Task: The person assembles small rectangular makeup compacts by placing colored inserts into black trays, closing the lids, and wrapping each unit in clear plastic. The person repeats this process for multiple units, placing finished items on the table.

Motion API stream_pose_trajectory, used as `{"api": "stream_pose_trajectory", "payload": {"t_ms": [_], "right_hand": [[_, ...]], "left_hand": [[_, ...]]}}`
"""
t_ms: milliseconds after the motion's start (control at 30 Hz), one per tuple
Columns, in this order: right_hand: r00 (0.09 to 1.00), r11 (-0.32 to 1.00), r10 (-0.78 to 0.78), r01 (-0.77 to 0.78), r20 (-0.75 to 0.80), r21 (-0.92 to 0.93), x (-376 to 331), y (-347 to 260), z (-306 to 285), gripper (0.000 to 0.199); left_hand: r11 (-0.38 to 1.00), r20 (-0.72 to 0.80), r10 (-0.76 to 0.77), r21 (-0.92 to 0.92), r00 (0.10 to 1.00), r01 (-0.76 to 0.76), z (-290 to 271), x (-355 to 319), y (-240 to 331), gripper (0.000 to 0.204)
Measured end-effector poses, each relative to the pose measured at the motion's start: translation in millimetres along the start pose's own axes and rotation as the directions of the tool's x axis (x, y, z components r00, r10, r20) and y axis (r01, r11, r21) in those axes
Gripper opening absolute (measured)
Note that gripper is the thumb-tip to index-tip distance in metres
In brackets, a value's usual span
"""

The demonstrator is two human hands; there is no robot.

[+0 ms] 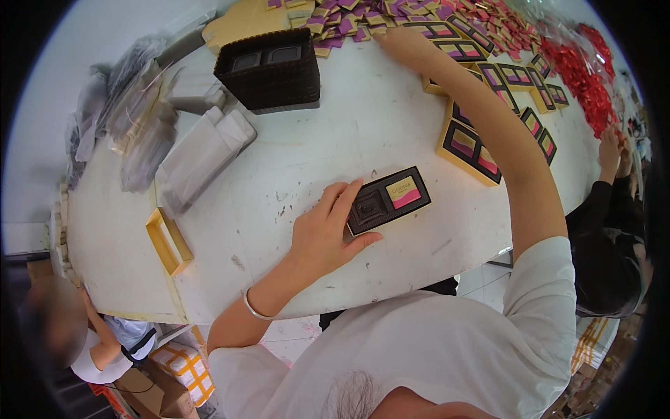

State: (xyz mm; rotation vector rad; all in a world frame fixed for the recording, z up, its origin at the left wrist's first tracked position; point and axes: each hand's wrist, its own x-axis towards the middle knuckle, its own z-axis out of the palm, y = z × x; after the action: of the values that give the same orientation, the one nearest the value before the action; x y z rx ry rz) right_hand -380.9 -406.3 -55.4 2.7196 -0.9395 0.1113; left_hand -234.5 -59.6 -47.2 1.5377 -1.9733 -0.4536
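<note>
A small dark box (383, 203), a gold-and-pink square (405, 192) in its right compartment, lay mid-table; the left hand (322, 229), coming from seven o'clock, gripped its left end, fingers at the far edge, thumb along the near side; the right arm (520, 160) stretched far forward, its right hand (403, 45) at twelve o'clock, fingers reaching down to purple-and-gold squares (361, 33), whether pinching one I could not tell; filled boxes (472, 155) sat around two o'clock, stacked dark trays (271, 82) near eleven.

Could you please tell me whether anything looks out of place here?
Dark smudges mark the white tabletop around the black tray in the left hand. One hollow gold frame stands out, lying alone at left, apart from the filled boxes.
</note>
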Motion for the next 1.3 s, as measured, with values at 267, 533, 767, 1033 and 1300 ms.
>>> {"api": "stream_pose_trajectory", "payload": {"t_ms": [267, 533, 767, 1033, 1300], "right_hand": [[0.994, 0.960, 0.060, -0.082, 0.090, 0.269, -25.0, -0.4, -17.7, 0.027], [0.996, -0.124, 0.034, -0.076, 0.081, 0.989, -94.8, -88.8, -99.0, 0.030], [0.990, 0.367, -0.058, 0.140, -0.128, 0.920, -185.2, -157.6, -98.0, 0.031], [1.000, -0.132, -0.025, -0.003, 0.000, 0.991, -178.6, -136.1, -114.4, 0.028], [0.992, 0.006, 0.067, 0.111, -0.111, 0.994, -155.7, -152.6, -134.6, 0.034]], "left_hand": [[1.000, 0.018, 0.004, 0.001, 1.000, -0.004, 1.0, 1.8, 1.5, 0.076], [0.998, -0.011, -0.052, -0.029, 0.999, 0.052, 2.0, -4.6, -3.5, 0.078], [0.990, 0.018, -0.115, -0.083, 0.993, 0.116, 2.7, -2.6, 1.4, 0.078], [0.964, -0.168, -0.025, -0.266, 0.985, -0.021, -11.3, 1.3, -1.2, 0.062], [0.158, 0.388, -0.384, -0.866, 0.838, 0.473, -45.6, 25.4, 10.1, 0.022]]}}
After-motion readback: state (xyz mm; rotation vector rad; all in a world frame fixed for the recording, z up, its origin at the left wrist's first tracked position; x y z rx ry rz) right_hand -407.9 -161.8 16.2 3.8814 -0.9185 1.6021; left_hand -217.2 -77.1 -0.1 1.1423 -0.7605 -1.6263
